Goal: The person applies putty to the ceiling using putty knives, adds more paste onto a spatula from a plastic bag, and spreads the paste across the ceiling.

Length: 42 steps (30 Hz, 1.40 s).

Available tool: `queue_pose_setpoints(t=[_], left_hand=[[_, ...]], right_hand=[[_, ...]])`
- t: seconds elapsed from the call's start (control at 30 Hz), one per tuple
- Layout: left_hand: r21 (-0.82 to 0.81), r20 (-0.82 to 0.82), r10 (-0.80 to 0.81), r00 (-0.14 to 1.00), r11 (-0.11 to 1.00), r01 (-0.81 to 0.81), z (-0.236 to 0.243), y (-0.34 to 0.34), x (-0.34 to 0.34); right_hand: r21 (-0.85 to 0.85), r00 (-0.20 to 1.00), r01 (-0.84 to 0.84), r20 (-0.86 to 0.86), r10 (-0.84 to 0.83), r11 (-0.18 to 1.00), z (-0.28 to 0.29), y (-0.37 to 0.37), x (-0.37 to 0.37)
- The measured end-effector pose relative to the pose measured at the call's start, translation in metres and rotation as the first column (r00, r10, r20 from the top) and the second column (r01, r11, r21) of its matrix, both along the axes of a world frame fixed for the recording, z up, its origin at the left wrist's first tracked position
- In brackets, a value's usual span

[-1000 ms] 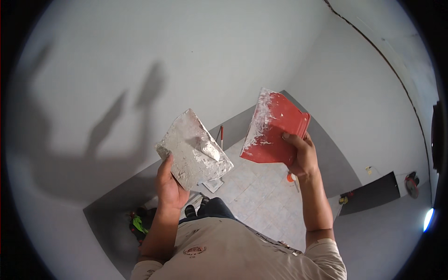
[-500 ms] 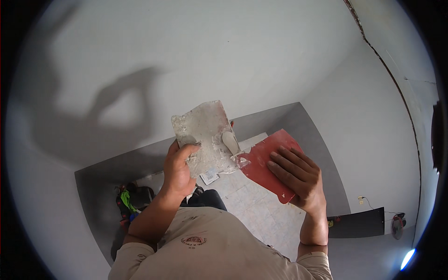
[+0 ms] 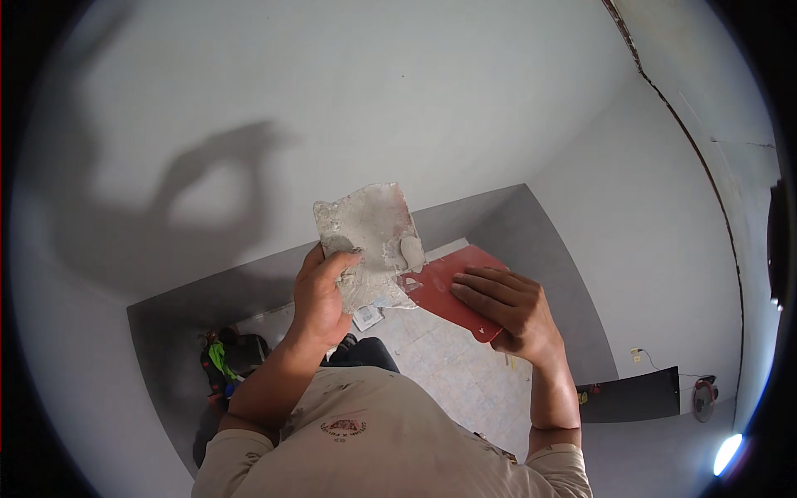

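Observation:
My left hand (image 3: 322, 290) grips a flat plate crusted with whitish putty (image 3: 369, 224), its thumb across the front near the left edge. A thick dab of putty (image 3: 411, 252) sits at the plate's right edge. In my right hand (image 3: 508, 309) is a red flat putty spreader (image 3: 448, 289), with the fingers laid over its face and the thumb hidden. The spreader's left edge, smeared with putty, meets or overlaps the lower right side of the plate.
A white wall (image 3: 349, 100) with a grey lower band (image 3: 498, 217) stands in front. A dark crack (image 3: 685, 124) runs down at the right. Beyond my hands are the tiled floor (image 3: 448, 365), a dark panel (image 3: 631, 397), a fan (image 3: 704, 397) and cluttered items (image 3: 222, 357) at the left.
My right hand has moved left with the spreader, which now lies flatter against the plate's lower right side. The plate has shifted slightly right, and its putty dab looks more squat.

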<state>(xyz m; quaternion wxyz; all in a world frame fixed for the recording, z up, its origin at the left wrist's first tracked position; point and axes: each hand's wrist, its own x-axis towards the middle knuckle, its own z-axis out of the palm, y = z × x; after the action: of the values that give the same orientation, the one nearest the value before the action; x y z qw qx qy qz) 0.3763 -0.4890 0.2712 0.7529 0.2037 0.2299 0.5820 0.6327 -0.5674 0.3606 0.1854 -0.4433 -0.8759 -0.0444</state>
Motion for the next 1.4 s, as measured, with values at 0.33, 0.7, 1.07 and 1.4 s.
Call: queue_pose_setpoints(t=[0.33, 0.7, 1.07, 1.4], left_hand=[[-0.003, -0.070, -0.083, 0.994, 0.997, 0.083, -0.031, 0.022, 0.000], [0.063, -0.118, 0.119, 0.986, 0.992, -0.112, -0.059, 0.053, -0.014], [0.044, -0.151, 0.037, 0.988, 0.999, -0.031, -0.122, 0.053, -0.026], [0.432, -0.895, 0.368, 0.253, 0.855, 0.286, -0.252, 0.046, -0.109]], right_hand=[[-0.203, 0.994, -0.107, -0.028, 0.104, 0.973, -0.006, 0.022, 0.010], [-0.366, 0.318, -0.042, -0.887, -0.335, 0.930, -0.043, 0.045, 0.062], [-0.092, -0.383, -0.091, -0.916, -0.120, 0.992, 0.021, 0.112, 0.028], [0.276, -0.411, -0.203, -0.895, 0.174, 0.939, 0.156, 0.194, -0.005]])
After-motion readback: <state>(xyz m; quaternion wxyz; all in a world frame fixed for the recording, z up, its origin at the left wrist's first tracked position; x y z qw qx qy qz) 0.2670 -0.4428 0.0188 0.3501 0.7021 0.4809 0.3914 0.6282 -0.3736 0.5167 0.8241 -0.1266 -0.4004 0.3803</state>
